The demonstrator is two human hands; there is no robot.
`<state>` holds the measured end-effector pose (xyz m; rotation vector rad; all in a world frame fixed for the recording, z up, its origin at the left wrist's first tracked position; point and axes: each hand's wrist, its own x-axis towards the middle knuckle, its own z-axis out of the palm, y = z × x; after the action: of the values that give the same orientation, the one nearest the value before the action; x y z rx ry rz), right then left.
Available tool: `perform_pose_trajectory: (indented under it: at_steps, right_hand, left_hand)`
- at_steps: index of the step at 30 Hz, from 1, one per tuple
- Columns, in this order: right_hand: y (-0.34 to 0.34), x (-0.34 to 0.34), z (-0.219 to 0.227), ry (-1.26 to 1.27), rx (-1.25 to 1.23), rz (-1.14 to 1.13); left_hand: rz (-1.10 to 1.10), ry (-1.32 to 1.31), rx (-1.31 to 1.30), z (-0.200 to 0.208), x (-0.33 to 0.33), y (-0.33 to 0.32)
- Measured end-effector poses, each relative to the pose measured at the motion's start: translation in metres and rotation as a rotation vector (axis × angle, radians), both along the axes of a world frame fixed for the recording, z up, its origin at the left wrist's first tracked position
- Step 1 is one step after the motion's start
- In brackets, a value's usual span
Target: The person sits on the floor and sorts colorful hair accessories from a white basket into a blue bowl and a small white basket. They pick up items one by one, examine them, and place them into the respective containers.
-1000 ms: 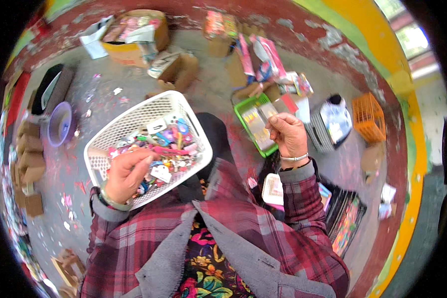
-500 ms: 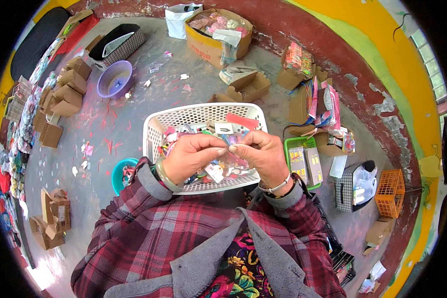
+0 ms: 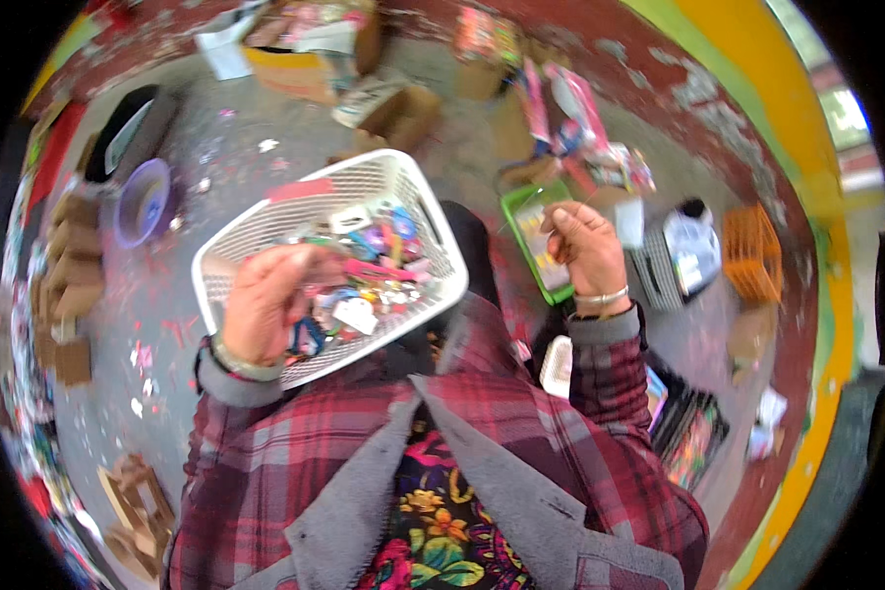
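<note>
A white plastic basket (image 3: pixel 228 241) sits tilted in front of me, filled with a jumble of small colourful trinkets (image 3: pixel 393 246). Over its near left part is my left hand (image 3: pixel 270 305), fingers drawn together and blurred; a faint pinkish, see-through thing seems to be at the fingertips, too smeared to name. My right hand (image 3: pixel 590 251) is off to the right, above the edge of a green basket (image 3: pixel 521 211) holding pale packs with yellow parts. Its fingers are curled in a pinch, and whatever they hold is too small to make out.
A purple basin (image 3: pixel 144 205) and cardboard boxes (image 3: pixel 69 280) stand on the floor at left. A large carton (image 3: pixel 300 69) is at the far side. To the right are a checked basket (image 3: pixel 656 270) with a plastic bag and an orange crate (image 3: pixel 752 254).
My hands, together over the white basket before, have parted: the right has moved right to the green basket. The view has turned, and the white basket now appears tilted and farther left.
</note>
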<state>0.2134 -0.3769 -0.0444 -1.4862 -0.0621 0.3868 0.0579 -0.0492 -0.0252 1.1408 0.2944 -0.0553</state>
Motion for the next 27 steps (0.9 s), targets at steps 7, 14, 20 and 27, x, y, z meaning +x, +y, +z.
perform_pose_trajectory:
  at_steps: [7,14,20,27]
  right_hand:
    - [-0.247,-0.063,-0.143,0.327,-0.151,-0.478]
    - [-0.326,-0.18,-0.289,0.835,0.121,-1.137]
    - [-0.302,-0.173,-0.304,0.811,0.337,-1.338]
    - [-0.253,-0.12,-0.23,0.662,-0.317,-1.18]
  left_hand:
    - [0.126,-0.064,-0.077,-0.014,-0.01,0.0]
    - [0.116,0.012,-0.061,-0.018,-0.004,0.003]
    - [0.099,0.005,-0.021,-0.013,0.001,-0.006]
    - [0.075,-0.024,0.085,-0.01,-0.009,-0.004]
